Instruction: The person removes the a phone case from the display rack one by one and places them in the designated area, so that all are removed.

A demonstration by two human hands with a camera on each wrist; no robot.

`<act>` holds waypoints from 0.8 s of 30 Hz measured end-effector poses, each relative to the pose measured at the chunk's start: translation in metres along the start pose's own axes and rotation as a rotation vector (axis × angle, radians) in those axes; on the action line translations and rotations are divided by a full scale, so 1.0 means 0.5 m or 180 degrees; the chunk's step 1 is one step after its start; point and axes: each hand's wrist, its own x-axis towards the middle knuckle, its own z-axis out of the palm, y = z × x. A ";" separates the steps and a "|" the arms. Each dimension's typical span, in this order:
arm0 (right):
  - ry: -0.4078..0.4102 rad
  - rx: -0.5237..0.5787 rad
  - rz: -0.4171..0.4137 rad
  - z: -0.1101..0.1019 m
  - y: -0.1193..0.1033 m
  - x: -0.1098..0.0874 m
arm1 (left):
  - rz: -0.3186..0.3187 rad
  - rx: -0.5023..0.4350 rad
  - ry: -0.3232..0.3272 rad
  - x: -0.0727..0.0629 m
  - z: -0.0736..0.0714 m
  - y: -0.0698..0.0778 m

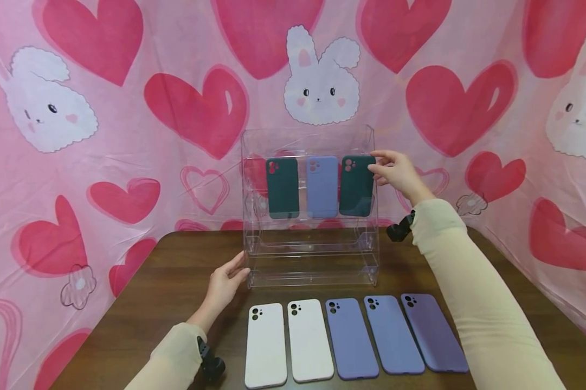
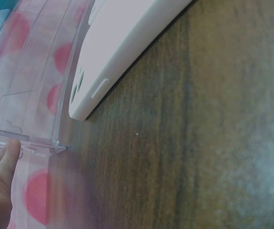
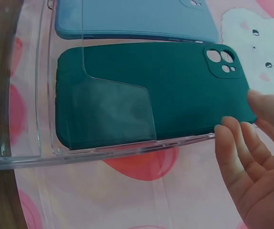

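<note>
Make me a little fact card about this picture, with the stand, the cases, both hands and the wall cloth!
Stand: clear, on a brown table
In the stand: left green case, blue-purple case, right green case, in a row
In front: two white cases, three purple cases, lying in a row
Left hand: at the stand's lower left edge
Right hand: at the right green case's upper right corner; can't tell if gripping
Wall cloth: pink, hearts and bunnies

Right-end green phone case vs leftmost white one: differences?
The green phone case stands in the clear display rack; the white phone case lies flat on the table. The green case's camera cutouts show pink; the white case's look dark. Both have corner cutouts.
</note>
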 end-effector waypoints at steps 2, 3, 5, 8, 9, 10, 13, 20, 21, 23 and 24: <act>0.0104 0.0037 -0.0031 0.002 0.003 0.000 | -0.0008 0.0001 0.0007 0.001 0.001 -0.001; 0.0150 0.0058 -0.0052 0.003 0.005 0.000 | -0.0010 0.0004 0.0017 0.001 0.001 -0.001; 0.0228 0.0084 -0.0087 0.005 0.009 0.000 | -0.0001 0.0005 0.0034 0.000 0.001 -0.001; 0.0305 0.0070 -0.0117 0.006 0.012 -0.001 | 0.0020 -0.0001 0.0053 -0.003 0.002 0.000; 0.0317 0.0064 -0.0125 0.007 0.013 -0.002 | 0.0030 0.0002 0.0053 -0.004 0.002 -0.001; 0.0330 0.0050 -0.0135 0.007 0.013 -0.003 | 0.0044 0.0000 0.0050 -0.005 0.002 0.000; 0.0348 0.0029 -0.0149 0.007 0.012 -0.007 | 0.0066 -0.0009 0.0041 -0.005 0.002 0.000; 0.0343 0.0060 -0.0121 0.006 0.006 -0.015 | 0.0019 -0.0006 0.0055 -0.009 0.002 0.006; 0.0338 0.0064 -0.0111 0.005 0.005 -0.016 | 0.0013 -0.0006 0.0055 -0.009 0.002 0.006; 0.0326 0.0069 -0.0099 0.004 0.002 -0.019 | 0.0010 -0.0006 0.0046 -0.009 0.002 0.006; 0.0317 0.0068 -0.0095 0.003 0.001 -0.021 | 0.0011 -0.0002 0.0042 -0.009 0.002 0.006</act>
